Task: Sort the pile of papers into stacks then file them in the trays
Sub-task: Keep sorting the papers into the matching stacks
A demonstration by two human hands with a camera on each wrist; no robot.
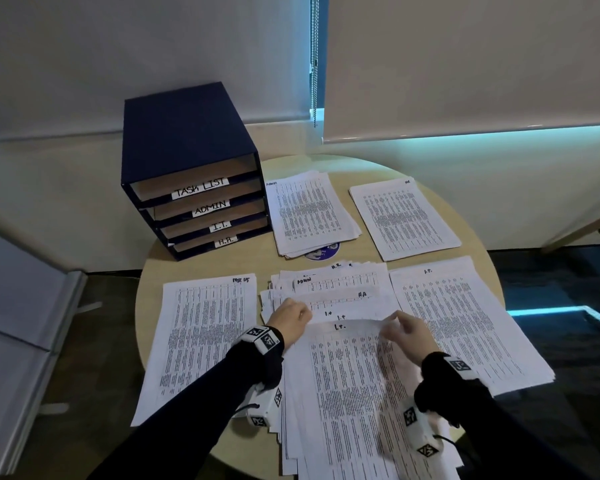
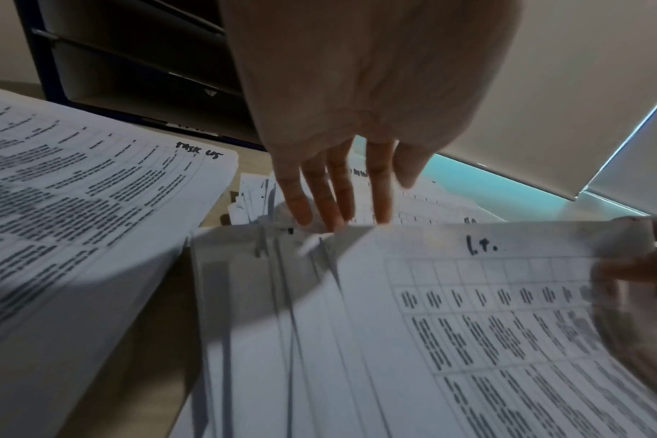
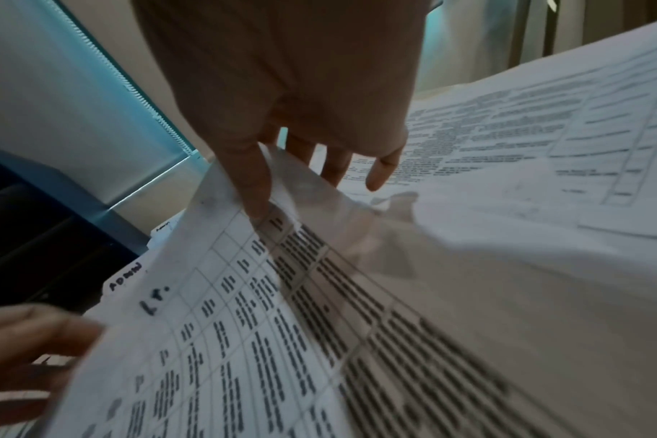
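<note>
Lifting the top I.T. sheet (image 1: 340, 344) off the pile (image 1: 326, 393) goes best, I judge, if the right hand (image 1: 407, 336), pinching its far right corner between thumb and fingers, peels only that one page while the left hand (image 1: 290, 322), fingers together and bent down on the pile's far left edge, pins the rest, then carries it to the I.T. stack (image 1: 465, 323) just right. Around them the round table (image 1: 378, 166) holds three other stacks and the labelled trays (image 1: 194, 188), with drawn blinds behind.
</note>
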